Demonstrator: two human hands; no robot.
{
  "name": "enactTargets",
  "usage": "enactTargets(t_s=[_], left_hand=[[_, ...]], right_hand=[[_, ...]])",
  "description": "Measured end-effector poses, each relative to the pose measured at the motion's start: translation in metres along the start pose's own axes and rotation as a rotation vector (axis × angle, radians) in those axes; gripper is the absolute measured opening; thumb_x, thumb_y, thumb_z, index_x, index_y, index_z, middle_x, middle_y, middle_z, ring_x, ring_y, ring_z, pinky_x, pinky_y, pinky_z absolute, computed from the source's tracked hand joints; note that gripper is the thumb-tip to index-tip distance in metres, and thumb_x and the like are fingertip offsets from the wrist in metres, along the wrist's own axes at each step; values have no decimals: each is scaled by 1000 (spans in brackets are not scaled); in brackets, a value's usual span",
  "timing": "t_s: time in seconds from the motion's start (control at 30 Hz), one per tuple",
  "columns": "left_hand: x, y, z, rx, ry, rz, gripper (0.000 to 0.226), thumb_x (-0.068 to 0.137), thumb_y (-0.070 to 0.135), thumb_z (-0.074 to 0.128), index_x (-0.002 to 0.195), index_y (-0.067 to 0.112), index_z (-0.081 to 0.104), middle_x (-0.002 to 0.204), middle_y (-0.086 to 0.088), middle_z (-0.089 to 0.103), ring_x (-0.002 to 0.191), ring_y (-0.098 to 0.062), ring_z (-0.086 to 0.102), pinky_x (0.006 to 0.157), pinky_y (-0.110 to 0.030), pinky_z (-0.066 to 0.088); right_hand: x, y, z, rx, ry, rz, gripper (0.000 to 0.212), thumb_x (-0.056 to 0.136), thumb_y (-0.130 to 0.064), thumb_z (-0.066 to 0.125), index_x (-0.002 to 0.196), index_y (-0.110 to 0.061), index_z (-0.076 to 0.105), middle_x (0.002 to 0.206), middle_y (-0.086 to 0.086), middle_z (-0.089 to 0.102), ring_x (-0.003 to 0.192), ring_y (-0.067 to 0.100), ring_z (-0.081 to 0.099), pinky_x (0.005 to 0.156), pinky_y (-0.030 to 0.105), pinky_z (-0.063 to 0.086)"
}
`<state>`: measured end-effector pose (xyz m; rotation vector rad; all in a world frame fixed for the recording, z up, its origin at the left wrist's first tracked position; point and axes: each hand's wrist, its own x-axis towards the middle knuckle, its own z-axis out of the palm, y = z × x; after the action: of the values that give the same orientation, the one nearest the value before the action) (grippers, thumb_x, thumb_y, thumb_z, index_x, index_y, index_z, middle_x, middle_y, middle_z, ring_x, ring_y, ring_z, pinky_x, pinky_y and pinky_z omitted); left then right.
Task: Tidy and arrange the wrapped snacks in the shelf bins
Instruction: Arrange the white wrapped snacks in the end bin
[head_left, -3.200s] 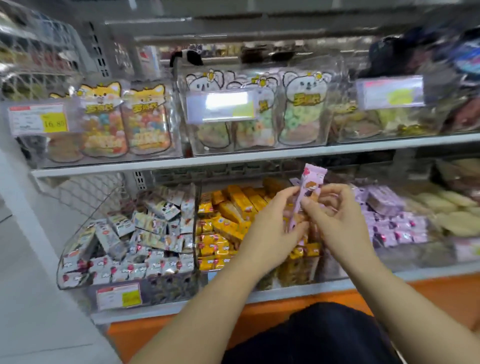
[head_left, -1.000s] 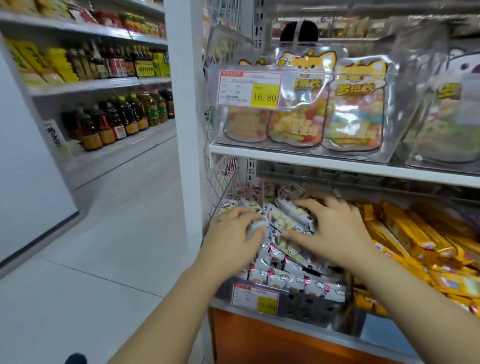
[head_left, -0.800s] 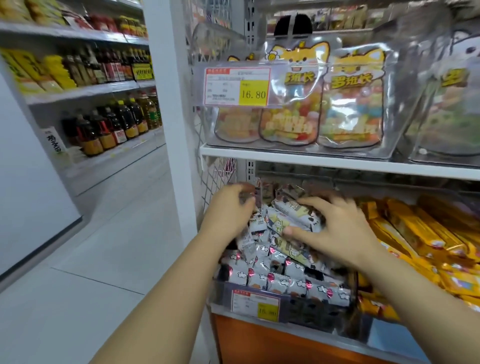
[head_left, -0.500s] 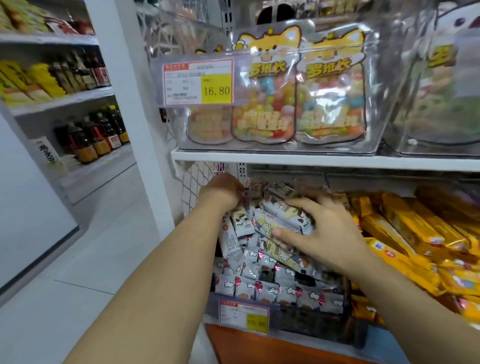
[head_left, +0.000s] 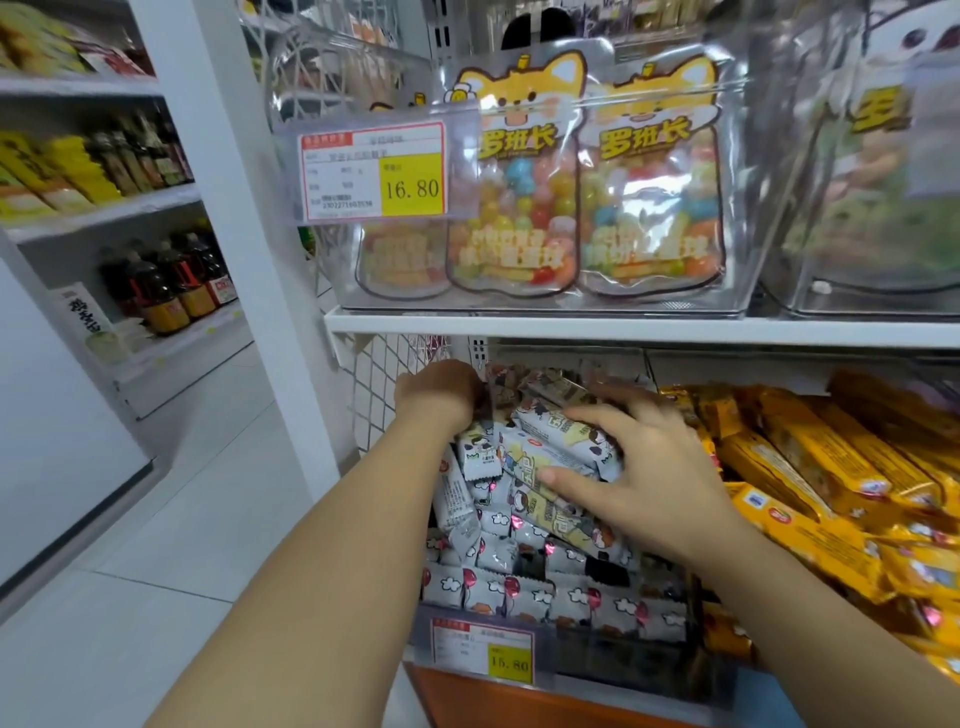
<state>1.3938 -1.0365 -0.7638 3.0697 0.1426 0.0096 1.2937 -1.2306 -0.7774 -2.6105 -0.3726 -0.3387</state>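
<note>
Left hand (head_left: 439, 392): it reaches to the back left corner of the clear plastic bin (head_left: 613, 657). Its fingers are hidden behind the packs, so I cannot tell if they are spread or pinching.
Snacks: the small grey-and-white wrapped snack packs (head_left: 524, 592) fill this bin on the lower shelf. The front row lies neat. The ones on top are mixed up and point every way.
Right hand (head_left: 641, 483): it lies flat on the pile with fingers (head_left: 587, 415) spread wide, pressing down on a few long packs. It pinches nothing.
Doing it well: I think the hands should push loose packs gently into rows, all facing the same way. Squeezing hard could crush them.
Next bin: the long yellow wrapped bars (head_left: 810, 467) sit just beside. Grey packs should not slide over there.
Up top: clear bags of coloured candy balls (head_left: 519, 208) stand on the white shelf (head_left: 623, 328) above.
</note>
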Motion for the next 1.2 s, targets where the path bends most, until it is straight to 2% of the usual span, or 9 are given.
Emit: enactTargets(t_s=[0.23, 0.5, 0.63, 0.73, 0.8, 0.87, 0.97, 1.07, 1.2], left_hand=[[-14, 1, -9, -296, 65, -43, 26, 89, -3, 46, 90, 14, 66, 104, -11, 64, 92, -30, 61, 76, -34, 47], [-20, 2, -9, -587, 217, -105, 22, 91, -2, 36, 92, 11, 53, 94, -7, 56, 76, -22, 50, 66, -32, 39], [-24, 0, -11, -556, 111, -94, 18, 94, -2, 37, 103, 11, 46, 100, -12, 56, 71, -19, 47, 62, -30, 37], [-24, 3, -20, -496, -16, -106, 36, 93, -7, 40, 129, -1, 37, 117, -18, 56, 86, -20, 53, 50, -23, 34], [-22, 4, -20, -487, -39, -104, 36, 94, -7, 38, 130, -4, 35, 115, -17, 55, 87, -20, 55, 48, -26, 32], [-21, 4, -15, -512, 35, -102, 27, 94, -7, 35, 120, 0, 40, 108, -15, 54, 74, -18, 49, 52, -26, 33], [-24, 1, -10, -568, 249, -161, 27, 92, -7, 36, 116, 3, 42, 99, -17, 57, 84, -31, 57, 64, -35, 43], [-29, -2, -9, -590, 415, -161, 17, 94, -7, 38, 109, -6, 46, 99, -23, 60, 92, -38, 59, 64, -33, 38], [-42, -3, -7, -686, 600, -89, 23, 89, -13, 37, 108, -8, 47, 86, -21, 56, 80, -40, 55, 60, -33, 35]], right_hand=[[-1, -1, 0, 0, 5, 0, 73, 65, -82, 45, 128, -45, 48, 136, -7, 44, 128, 17, 32, 104, 38, 30], [-1, -2, 0, -7, 12, 4, 75, 63, -81, 40, 128, -44, 48, 133, -6, 45, 127, 17, 33, 101, 35, 30], [-1, -3, 1, -7, 15, 5, 74, 64, -81, 42, 128, -43, 49, 132, -6, 46, 127, 18, 33, 102, 36, 31], [-1, -3, 1, -16, 10, 5, 71, 68, -81, 47, 128, -43, 48, 131, -5, 47, 125, 18, 34, 101, 36, 31], [-1, -3, 0, -11, 12, 4, 68, 70, -78, 51, 128, -43, 48, 131, -5, 46, 125, 18, 33, 101, 36, 31], [-1, -3, 1, -5, 14, 5, 67, 70, -77, 53, 128, -43, 49, 132, -5, 46, 126, 18, 33, 103, 37, 32], [-1, -4, 0, 0, 15, 6, 72, 66, -81, 46, 127, -44, 49, 132, -6, 47, 126, 18, 34, 103, 39, 33], [-1, -4, -1, -9, 1, 11, 67, 70, -77, 51, 128, -44, 48, 132, -5, 46, 126, 19, 33, 104, 40, 32], [-2, -5, -1, -14, 0, 14, 68, 69, -78, 49, 128, -44, 49, 131, -4, 47, 126, 20, 34, 104, 41, 33]])
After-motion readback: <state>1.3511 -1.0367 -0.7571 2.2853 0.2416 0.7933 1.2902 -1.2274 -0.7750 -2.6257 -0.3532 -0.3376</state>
